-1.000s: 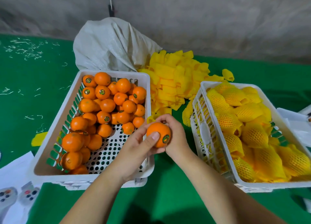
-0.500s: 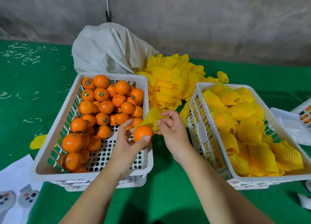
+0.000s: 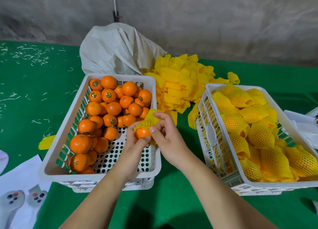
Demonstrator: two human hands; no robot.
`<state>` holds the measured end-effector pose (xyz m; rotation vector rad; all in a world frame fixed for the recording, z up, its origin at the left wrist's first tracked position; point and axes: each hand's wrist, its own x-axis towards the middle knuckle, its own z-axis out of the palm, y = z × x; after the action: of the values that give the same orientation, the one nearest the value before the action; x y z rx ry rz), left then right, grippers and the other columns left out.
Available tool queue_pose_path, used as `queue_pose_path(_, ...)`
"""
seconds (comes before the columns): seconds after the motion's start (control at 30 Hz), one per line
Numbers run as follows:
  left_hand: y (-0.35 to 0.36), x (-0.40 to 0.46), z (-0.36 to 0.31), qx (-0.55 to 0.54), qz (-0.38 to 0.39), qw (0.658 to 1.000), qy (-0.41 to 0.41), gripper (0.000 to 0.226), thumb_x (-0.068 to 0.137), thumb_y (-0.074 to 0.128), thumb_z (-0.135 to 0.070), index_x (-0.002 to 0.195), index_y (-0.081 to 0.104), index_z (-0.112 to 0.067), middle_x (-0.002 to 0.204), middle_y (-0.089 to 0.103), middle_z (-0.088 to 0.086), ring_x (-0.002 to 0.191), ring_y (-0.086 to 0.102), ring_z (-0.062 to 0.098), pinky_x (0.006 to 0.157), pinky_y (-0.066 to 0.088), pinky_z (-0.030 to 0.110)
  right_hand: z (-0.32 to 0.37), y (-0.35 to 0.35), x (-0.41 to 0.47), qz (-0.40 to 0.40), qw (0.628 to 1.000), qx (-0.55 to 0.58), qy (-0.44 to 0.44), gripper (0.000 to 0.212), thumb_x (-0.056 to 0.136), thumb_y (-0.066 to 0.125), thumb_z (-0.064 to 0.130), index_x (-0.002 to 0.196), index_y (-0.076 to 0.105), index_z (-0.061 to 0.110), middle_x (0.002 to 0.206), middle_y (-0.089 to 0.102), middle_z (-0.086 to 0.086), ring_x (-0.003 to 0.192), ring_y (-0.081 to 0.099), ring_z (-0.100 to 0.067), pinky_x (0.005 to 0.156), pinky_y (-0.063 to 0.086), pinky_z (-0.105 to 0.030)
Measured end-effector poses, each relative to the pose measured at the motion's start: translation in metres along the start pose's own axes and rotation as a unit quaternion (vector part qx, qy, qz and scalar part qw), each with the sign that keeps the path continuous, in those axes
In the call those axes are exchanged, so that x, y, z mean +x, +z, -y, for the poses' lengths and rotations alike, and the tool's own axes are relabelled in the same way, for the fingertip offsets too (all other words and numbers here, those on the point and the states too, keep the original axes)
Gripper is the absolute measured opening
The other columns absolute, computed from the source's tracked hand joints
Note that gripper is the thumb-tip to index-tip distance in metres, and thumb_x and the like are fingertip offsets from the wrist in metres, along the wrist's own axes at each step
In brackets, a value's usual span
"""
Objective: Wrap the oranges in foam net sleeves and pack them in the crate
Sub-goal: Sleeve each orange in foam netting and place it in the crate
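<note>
My left hand [image 3: 133,139] grips an orange [image 3: 142,133] over the right edge of the left crate [image 3: 68,123]. A yellow foam net sleeve [image 3: 149,119] covers the orange's top half; my right hand [image 3: 165,134] pinches the sleeve with thumb and fingers. The left white crate holds several bare oranges [image 3: 108,105]. The right white crate [image 3: 282,184] is filled with several sleeved oranges [image 3: 254,123]. A heap of loose yellow sleeves [image 3: 179,84] lies behind and between the crates.
A grey woven sack [image 3: 118,49] sits behind the left crate. One stray sleeve [image 3: 46,142] lies left of it. White paper and two small controllers [image 3: 22,197] are at the lower left, more white paper [image 3: 302,125] at the right edge. Green cloth [image 3: 172,204] covers the table.
Both hands held the bare orange; then the right hand brought a sleeve to it. Now the sleeve sits further down over the orange, held slightly farther forward.
</note>
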<state>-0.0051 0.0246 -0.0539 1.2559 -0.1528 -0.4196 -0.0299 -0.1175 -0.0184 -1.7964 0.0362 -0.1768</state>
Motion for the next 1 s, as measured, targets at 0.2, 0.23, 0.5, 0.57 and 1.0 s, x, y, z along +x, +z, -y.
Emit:
queue_pose_path(0.2, 0.001, 0.000, -0.003, -0.058, -0.057, 0.997, 0.011, 0.069, 0.079, 0.091, -0.031, 0.136, 0.054, -0.024, 0.131, 0.069, 0.015, 0.122, 0.068, 0.033, 0.100, 0.058, 0.040, -0.006, -0.010, -0.001, -0.047, 0.997, -0.061, -0.003, 0.049, 0.088, 0.065, 0.055, 0.130, 0.063, 0.030, 0.112, 0.052, 0.023, 0.105, 0.060, -0.004, 0.094, 0.055, -0.028)
queue_pose_path(0.23, 0.001, 0.001, -0.004, -0.065, -0.065, 0.996, 0.009, 0.075, 0.073, 0.092, -0.034, 0.137, 0.053, -0.022, 0.132, 0.067, 0.017, 0.121, 0.068, 0.035, 0.100, 0.058, 0.042, -0.007, -0.010, -0.002, -0.063, 0.995, -0.074, -0.003, 0.044, 0.092, 0.063, 0.052, 0.128, 0.066, 0.027, 0.115, 0.056, 0.019, 0.105, 0.063, -0.005, 0.094, 0.056, -0.032)
queue_pose_path(0.5, 0.002, 0.005, -0.001, -0.032, -0.141, 0.989, -0.004, 0.048, 0.092, 0.079, -0.005, 0.124, 0.046, -0.022, 0.120, 0.064, 0.023, 0.095, 0.073, 0.028, 0.080, 0.063, 0.037, 0.001, 0.000, -0.015, -0.129, 0.953, -0.232, -0.146, 0.016, 0.095, 0.062, 0.012, 0.107, 0.071, 0.008, 0.098, 0.064, 0.001, 0.077, 0.052, -0.004, 0.069, 0.041, -0.012)
queue_pose_path(0.57, 0.002, 0.007, -0.001, -0.019, -0.175, 0.984, -0.010, 0.049, 0.093, 0.071, 0.001, 0.125, 0.044, -0.024, 0.105, 0.064, 0.016, 0.080, 0.070, 0.019, 0.068, 0.060, 0.031, 0.007, 0.006, -0.019, -0.115, 0.943, -0.251, -0.187, 0.018, 0.093, 0.058, 0.015, 0.103, 0.070, 0.006, 0.098, 0.064, -0.002, 0.077, 0.048, -0.005, 0.068, 0.039, -0.012)
queue_pose_path(1.0, -0.001, 0.002, 0.000, 0.023, -0.014, 0.999, -0.017, 0.049, 0.090, 0.066, -0.041, 0.138, 0.065, -0.030, 0.133, 0.071, 0.004, 0.128, 0.063, 0.027, 0.107, 0.049, 0.051, -0.010, 0.013, -0.026, -0.090, 0.983, -0.138, -0.075, 0.045, 0.100, 0.062, 0.022, 0.138, 0.039, 0.030, 0.133, 0.039, 0.010, 0.115, 0.051, -0.002, 0.087, 0.048, -0.011)
